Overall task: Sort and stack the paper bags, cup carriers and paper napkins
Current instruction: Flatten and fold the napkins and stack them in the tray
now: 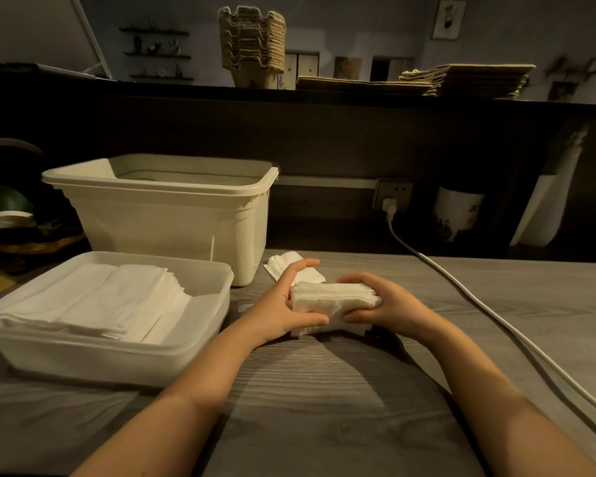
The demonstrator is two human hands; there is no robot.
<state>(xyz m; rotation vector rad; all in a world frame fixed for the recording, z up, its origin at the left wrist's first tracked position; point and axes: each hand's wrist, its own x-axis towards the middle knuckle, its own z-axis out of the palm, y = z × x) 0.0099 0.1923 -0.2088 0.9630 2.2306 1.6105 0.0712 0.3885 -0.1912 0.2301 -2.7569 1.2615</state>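
The left hand [283,302] and right hand [394,304] grip the napkin stack [334,297] at opposite ends, fingers [356,278] curled round it.

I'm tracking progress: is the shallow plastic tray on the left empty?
No, the shallow plastic tray holds overlapping piles of white paper napkins.

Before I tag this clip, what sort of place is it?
Likely a cafe or takeaway service counter: stacked cup carriers and flat paper bags on the raised ledge, and a napkin bundle held by the left hand and right hand.
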